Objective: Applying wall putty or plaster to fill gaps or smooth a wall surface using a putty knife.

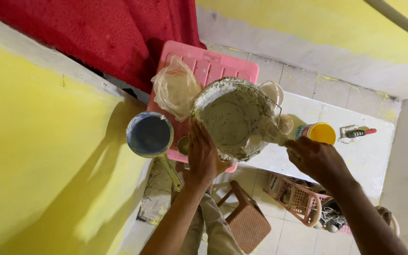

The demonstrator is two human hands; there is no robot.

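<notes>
Both hands are on the work as I watch from the head camera: my left hand (204, 156), at lower centre of the frame, is spread flat against the near side of the plaster-caked bucket (234, 118), fingers open and pressed to its wall. My right hand (315, 158), right of centre, is closed around the grey-smeared handle of a tool (272, 132) that reaches into the bucket's grey paste. That bucket sits mid-frame, tilted, over the edge of a pink plastic stool (213, 63). Just left of it lies a crumpled clear plastic bag (175, 87), and further left a blue paint can (149, 134) rests on the yellow wall ledge. Right of the bucket, a yellow-topped cup (319, 133) stands on the white bench (369, 156). A pink basket (301, 198) sits on the floor at lower right.
</notes>
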